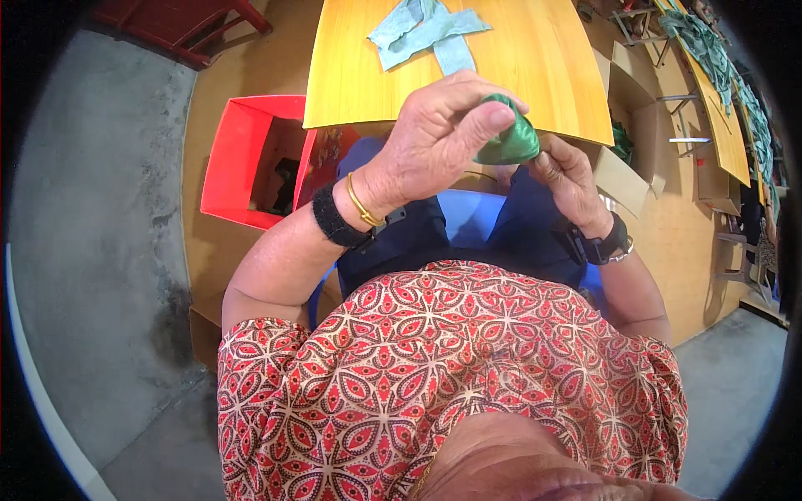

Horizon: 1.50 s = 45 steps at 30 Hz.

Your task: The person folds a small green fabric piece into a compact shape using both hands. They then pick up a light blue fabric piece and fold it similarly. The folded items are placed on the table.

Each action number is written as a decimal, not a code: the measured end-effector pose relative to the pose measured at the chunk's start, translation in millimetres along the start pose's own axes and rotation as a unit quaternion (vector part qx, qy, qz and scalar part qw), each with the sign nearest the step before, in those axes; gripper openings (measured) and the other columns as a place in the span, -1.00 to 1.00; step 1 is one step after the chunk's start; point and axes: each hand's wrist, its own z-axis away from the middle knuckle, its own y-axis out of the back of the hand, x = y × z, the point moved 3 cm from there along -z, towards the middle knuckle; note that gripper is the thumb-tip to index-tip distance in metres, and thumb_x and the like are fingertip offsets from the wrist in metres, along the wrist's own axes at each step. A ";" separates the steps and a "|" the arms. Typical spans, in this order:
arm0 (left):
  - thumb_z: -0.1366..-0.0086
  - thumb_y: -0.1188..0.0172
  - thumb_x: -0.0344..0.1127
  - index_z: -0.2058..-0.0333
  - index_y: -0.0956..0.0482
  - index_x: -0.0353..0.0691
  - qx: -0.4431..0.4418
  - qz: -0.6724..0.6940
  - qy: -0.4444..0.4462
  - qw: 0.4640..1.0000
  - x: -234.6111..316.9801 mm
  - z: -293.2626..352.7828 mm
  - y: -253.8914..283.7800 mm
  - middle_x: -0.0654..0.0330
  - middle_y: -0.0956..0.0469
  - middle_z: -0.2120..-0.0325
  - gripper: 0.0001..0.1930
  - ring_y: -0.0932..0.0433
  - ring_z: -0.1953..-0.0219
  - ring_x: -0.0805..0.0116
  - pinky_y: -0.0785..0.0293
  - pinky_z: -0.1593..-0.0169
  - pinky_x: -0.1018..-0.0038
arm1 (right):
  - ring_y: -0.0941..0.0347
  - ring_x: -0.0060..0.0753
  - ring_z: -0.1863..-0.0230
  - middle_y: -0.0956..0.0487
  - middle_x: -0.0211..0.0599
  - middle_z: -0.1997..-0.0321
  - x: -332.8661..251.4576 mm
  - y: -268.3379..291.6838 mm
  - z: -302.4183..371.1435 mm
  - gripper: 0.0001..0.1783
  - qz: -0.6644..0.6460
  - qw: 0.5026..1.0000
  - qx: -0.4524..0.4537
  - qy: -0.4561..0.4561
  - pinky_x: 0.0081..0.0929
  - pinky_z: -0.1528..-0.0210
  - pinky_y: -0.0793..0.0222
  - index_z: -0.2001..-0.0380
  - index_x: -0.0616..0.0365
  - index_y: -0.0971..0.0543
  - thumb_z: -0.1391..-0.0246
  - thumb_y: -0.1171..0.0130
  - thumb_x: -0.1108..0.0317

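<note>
Showing a dark red piece of furniture (167, 29) well beyond and to the left of the left hand (439, 125). Having an open red box (230, 159) nearer, just to the left of that hand and its forearm, and seeing inside it a dark item (286, 179) too shadowed to make out. Wearing a black wristband (334, 219) and a gold bangle (359, 204) behind the left hand. Curling the left hand about half closed, gripping a shiny green cloth (510, 138) between thumb and fingers. Holding the green cloth just to the right of the left palm, bunched at the fingertips, between both hands. Seeing a yellow table (535, 67) beyond both hands, with pale blue-green cloth strips (418, 33) lying on it, beyond the left hand and apart from its fingers. Pinching the green cloth's right edge with the right hand (572, 179), bending its fingers inward and nearly closing thumb on forefinger, hiding the exact point of contact. Wearing a dark wristband (603, 245) behind the right hand. Having an open cardboard box (626, 83) beyond and to the right of the right hand, and, farther right still, another table (714, 100) bearing more blue-green cloth (706, 46).
</note>
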 end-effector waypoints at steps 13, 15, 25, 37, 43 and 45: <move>-0.24 0.16 -0.41 0.22 -0.41 -0.26 -0.039 0.057 0.061 0.996 4.7 -2.1 -6.8 0.31 -0.46 0.45 -0.81 -0.40 0.39 0.63 -0.34 0.32 0.73 | -0.32 -0.67 0.41 -0.46 -0.41 0.43 3.2 -4.0 2.3 -0.79 0.015 0.997 0.074 0.008 -0.71 0.30 -0.25 0.22 0.26 -0.41 -0.07 0.16 0.49; -0.25 0.19 -0.42 0.21 -0.40 -0.25 -0.058 0.093 0.100 0.989 3.7 0.3 -9.1 0.33 -0.45 0.44 -0.80 -0.39 0.39 0.64 -0.33 0.33 0.74 | -0.30 -0.67 0.44 -0.45 -0.41 0.47 0.0 -3.8 2.1 -0.82 0.029 0.996 0.082 0.014 -0.70 0.34 -0.25 0.27 0.26 -0.41 -0.07 0.15 0.49; -0.20 0.24 -0.48 0.27 -0.40 -0.31 -0.016 0.069 0.150 0.986 -4.9 2.6 -7.0 0.29 -0.47 0.47 -0.78 -0.35 0.51 0.70 -0.32 0.44 0.76 | -0.28 -0.61 0.57 -0.39 -0.32 0.64 -11.1 -2.0 1.0 -0.86 0.162 0.981 0.108 -0.007 -0.64 0.51 -0.20 0.38 0.27 -0.41 -0.06 0.12 0.44; -0.07 0.26 -0.56 0.31 -0.46 -0.36 -0.075 0.095 0.214 0.969 0.3 -2.6 2.8 0.20 -0.50 0.45 -0.70 -0.39 0.51 0.65 -0.33 0.41 0.71 | -0.32 -0.28 0.66 -0.33 -0.13 0.70 -28.7 4.6 -4.7 -0.94 0.269 0.958 0.085 0.044 -0.58 0.57 -0.21 0.46 0.28 -0.39 0.08 0.07 0.57; -0.05 0.30 -0.57 0.30 -0.47 -0.35 -0.092 0.087 0.149 0.981 -8.2 1.6 -5.8 0.17 -0.51 0.38 -0.67 -0.43 0.32 0.53 -0.33 0.18 0.63 | -0.32 -0.48 0.63 -0.37 -0.22 0.68 -31.9 1.7 -7.0 -0.88 0.227 0.974 0.013 0.013 -0.60 0.54 -0.22 0.39 0.27 -0.41 0.01 0.12 0.53; -0.05 0.31 -0.57 0.33 -0.47 -0.34 -0.095 0.085 0.154 0.980 -7.7 4.6 -7.6 0.19 -0.50 0.42 -0.67 -0.42 0.35 0.53 -0.34 0.20 0.62 | -0.31 -0.57 0.60 -0.40 -0.30 0.66 -34.3 -5.4 -4.1 -0.86 0.213 0.977 -0.007 -0.005 -0.62 0.51 -0.23 0.36 0.27 -0.42 -0.03 0.13 0.50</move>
